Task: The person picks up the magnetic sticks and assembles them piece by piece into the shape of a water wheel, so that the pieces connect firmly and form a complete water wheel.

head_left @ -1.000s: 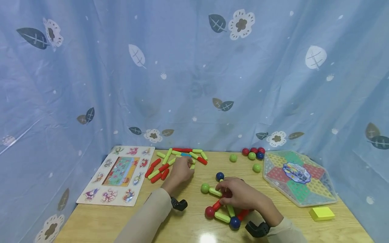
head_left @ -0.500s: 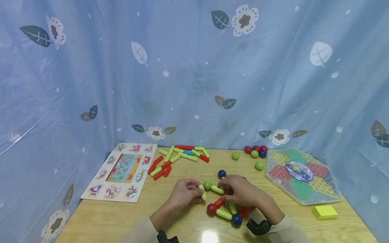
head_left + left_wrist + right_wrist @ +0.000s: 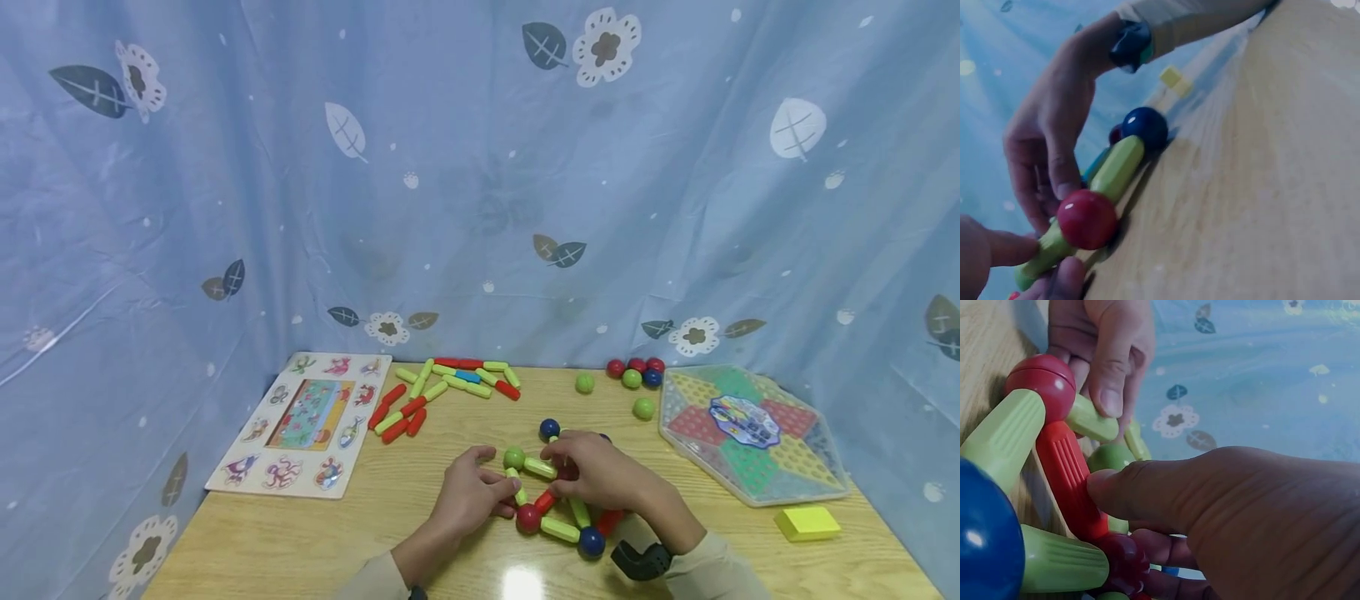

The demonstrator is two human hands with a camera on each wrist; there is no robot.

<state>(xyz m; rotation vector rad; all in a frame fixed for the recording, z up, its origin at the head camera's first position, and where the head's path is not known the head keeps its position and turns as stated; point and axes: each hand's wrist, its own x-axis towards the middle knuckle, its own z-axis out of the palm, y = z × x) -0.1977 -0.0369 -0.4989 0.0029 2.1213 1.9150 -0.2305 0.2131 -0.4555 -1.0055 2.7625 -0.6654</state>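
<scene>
My left hand [image 3: 467, 498] pinches a yellow-green rod [image 3: 1092, 422] between thumb and fingers. One end of it meets a red ball [image 3: 528, 518]; its other end lies close to a green ball [image 3: 513, 457]. My right hand [image 3: 600, 471] holds the ball-and-rod structure, thumb on a red rod [image 3: 1067, 478] and fingers at a dark red ball [image 3: 1124, 562]. From the red ball, another yellow-green rod [image 3: 559, 529] runs to a blue ball [image 3: 592, 542]. The right hand hides part of the structure in the head view.
Several red, yellow-green and blue rods [image 3: 468, 377] lie at the back left, beside a sea-animal puzzle board [image 3: 247, 446]. Loose balls [image 3: 643, 408] sit at the back right near a hexagonal game board [image 3: 753, 433] and a yellow block [image 3: 807, 523].
My left hand has come from the rod pile toward me with a yellow-green rod, then set it between the green and red balls. The right hand has stayed on the structure.
</scene>
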